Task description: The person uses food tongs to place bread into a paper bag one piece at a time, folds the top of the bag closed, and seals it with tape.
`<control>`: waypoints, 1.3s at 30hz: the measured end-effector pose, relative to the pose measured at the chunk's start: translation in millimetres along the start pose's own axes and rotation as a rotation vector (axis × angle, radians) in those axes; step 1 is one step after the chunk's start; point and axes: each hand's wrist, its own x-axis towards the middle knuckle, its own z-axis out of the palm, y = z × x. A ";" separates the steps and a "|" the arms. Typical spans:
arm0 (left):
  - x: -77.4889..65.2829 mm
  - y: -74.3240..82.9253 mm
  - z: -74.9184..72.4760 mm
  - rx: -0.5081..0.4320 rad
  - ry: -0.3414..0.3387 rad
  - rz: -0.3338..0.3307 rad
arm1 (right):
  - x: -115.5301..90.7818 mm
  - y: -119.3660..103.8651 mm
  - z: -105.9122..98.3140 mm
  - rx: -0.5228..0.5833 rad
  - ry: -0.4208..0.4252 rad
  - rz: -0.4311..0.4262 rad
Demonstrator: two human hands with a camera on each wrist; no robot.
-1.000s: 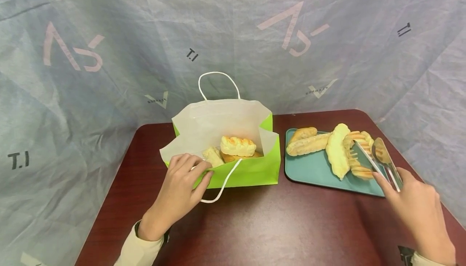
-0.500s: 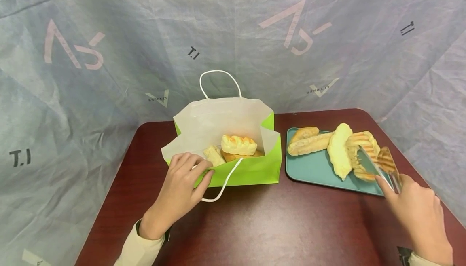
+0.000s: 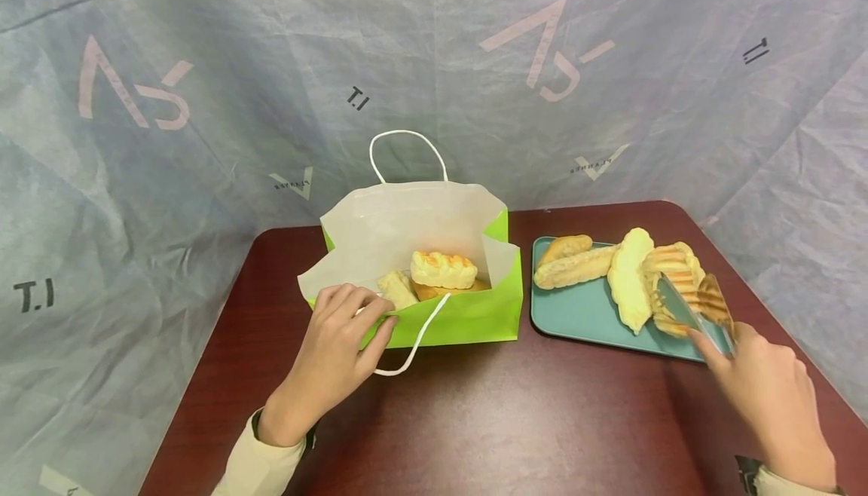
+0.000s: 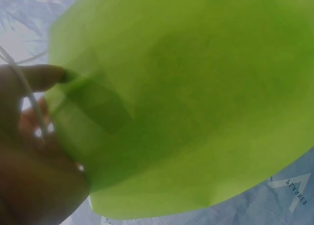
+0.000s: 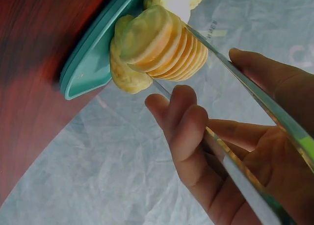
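My left hand (image 3: 339, 356) pinches the front rim of a green paper bag (image 3: 468, 319), white inside, standing open on the table. Inside it lie a golden-topped braided bread (image 3: 444, 270), a pale bread piece (image 3: 396, 290) and another bread partly hidden beneath. At the right, my right hand (image 3: 766, 394) holds metal tongs (image 5: 250, 85). Their arms lie on either side of a ridged, brown-striped bread (image 5: 169, 46) at the right end of a teal tray (image 3: 576, 323). A pale yellow long bread (image 3: 632, 281) lies beside it on the tray.
Two elongated breads, a pale one (image 3: 576, 268) and a browner one (image 3: 566, 246), lie at the tray's left end. The bag's white cord handle (image 3: 410, 134) stands up at the back; the front one hangs down. Grey cloth (image 3: 434, 66) hangs behind the dark red table (image 3: 515, 420).
The tongs have turned slightly and their arms have shifted about the striped bread. My left hand stays on the bag's rim.
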 end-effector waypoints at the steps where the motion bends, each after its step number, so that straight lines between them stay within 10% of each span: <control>1: -0.1 0.0 0.0 0.001 0.001 0.000 | 0.2 -0.5 -0.4 0.000 -0.006 0.004; 15: 1.0 -0.5 -0.4 -0.007 0.007 0.001 | -10.6 -2.7 -2.1 -0.041 -0.150 0.051; 39: 0.2 -0.3 0.2 -0.001 0.003 0.000 | -12.7 -6.3 -9.2 0.010 0.103 -0.084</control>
